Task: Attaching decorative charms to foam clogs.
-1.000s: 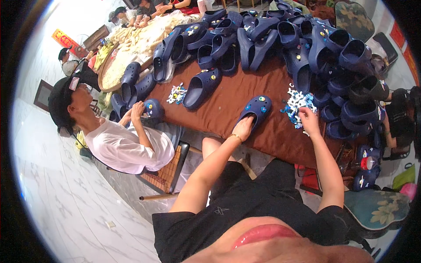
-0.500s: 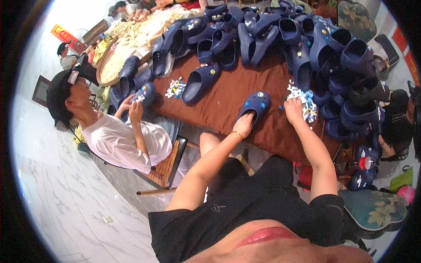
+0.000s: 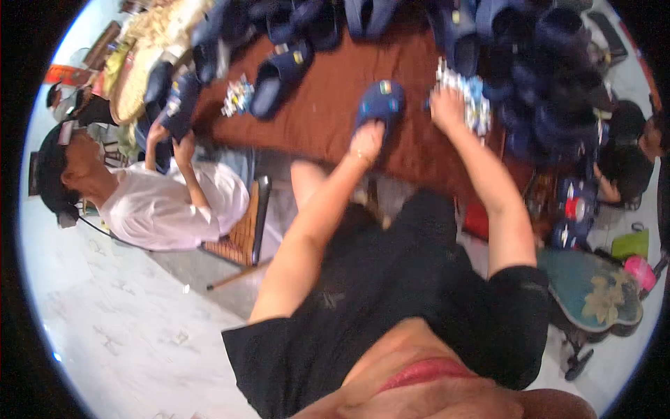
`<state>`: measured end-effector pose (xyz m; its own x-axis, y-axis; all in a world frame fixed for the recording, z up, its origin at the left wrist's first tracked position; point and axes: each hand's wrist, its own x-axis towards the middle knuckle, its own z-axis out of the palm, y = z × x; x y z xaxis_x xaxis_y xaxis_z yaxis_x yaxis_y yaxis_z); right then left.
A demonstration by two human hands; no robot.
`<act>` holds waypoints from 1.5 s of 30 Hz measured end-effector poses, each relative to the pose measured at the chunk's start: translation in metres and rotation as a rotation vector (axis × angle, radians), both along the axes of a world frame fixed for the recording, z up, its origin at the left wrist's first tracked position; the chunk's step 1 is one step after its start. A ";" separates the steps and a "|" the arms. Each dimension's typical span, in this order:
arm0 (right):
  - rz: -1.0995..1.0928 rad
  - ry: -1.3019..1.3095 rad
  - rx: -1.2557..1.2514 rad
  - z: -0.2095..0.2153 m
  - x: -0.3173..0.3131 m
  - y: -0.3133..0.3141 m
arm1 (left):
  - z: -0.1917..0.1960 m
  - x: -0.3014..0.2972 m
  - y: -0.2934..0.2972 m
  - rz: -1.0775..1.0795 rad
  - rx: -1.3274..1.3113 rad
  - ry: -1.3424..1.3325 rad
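Observation:
My left hand (image 3: 366,143) grips the heel end of a dark blue clog (image 3: 380,106) lying on the brown table (image 3: 328,112). A small coloured charm sits on the clog's top. My right hand (image 3: 447,108) rests palm down on a heap of small white and light blue charms (image 3: 469,98) just right of the clog; whether its fingers hold one I cannot see. Both my bare forearms reach up from my black shirt.
Many dark blue clogs (image 3: 537,63) are piled along the table's far and right side. A seated person in a white shirt (image 3: 167,202) at the left holds another clog (image 3: 178,105). A second charm pile (image 3: 237,96) lies near them. A teal chair (image 3: 593,293) stands at the right.
My right hand has come down from holding charms up onto the charm heap. My left hand stays on the clog. The view has shifted downward, closer to the table.

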<state>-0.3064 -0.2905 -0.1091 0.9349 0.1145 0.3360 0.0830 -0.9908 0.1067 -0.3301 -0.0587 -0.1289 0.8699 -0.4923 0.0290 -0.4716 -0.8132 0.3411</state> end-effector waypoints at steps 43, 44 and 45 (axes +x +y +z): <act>0.655 0.403 2.925 0.183 0.074 0.046 | -0.023 -0.009 -0.002 -0.035 -0.161 0.031; 0.626 0.388 2.935 0.180 0.075 0.045 | -0.022 -0.011 -0.003 -0.035 -0.161 0.028; 0.597 0.372 2.945 0.178 0.076 0.044 | -0.022 -0.015 -0.005 -0.021 -0.168 0.010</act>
<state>-0.2301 -0.2463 0.0684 0.9922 0.1123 0.0546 -0.0973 0.9696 -0.2245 -0.3447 -0.0633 -0.1504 0.8603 -0.4992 0.1038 -0.4835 -0.7342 0.4766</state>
